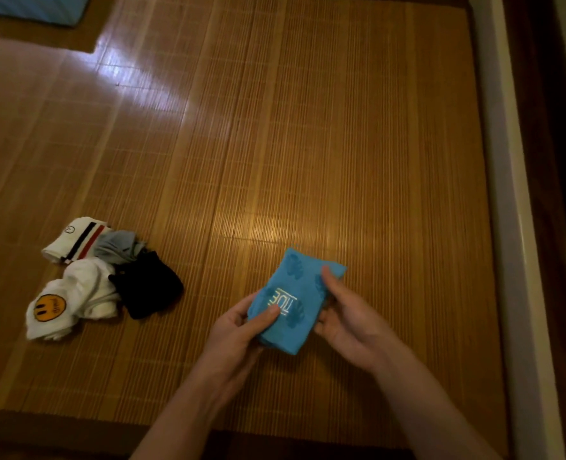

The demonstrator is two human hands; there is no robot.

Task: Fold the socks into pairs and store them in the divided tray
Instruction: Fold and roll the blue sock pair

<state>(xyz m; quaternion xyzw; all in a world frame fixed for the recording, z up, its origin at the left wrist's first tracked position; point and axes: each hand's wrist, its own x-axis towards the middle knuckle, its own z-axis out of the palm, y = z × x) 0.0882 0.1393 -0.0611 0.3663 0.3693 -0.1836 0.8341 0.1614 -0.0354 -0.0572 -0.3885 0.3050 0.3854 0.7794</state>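
Observation:
A folded bright blue sock pair [303, 280] with pale lettering is held just above the bamboo mat. My left hand [238, 336] grips its near left edge, thumb on top. My right hand [348, 317] grips its right side, thumb pressed on the top face. To the left lies a loose pile of socks: a white sock with black and red stripes [72, 240], a grey sock [119, 245], a black sock [149, 287] and a white sock with a yellow smiley face [66, 300]. No divided tray is in view.
The bamboo mat [308, 127] covers most of the view. A light blue object [32, 9] sits at the top left corner. A white border strip [507, 194] and dark wooden frame run along the right edge.

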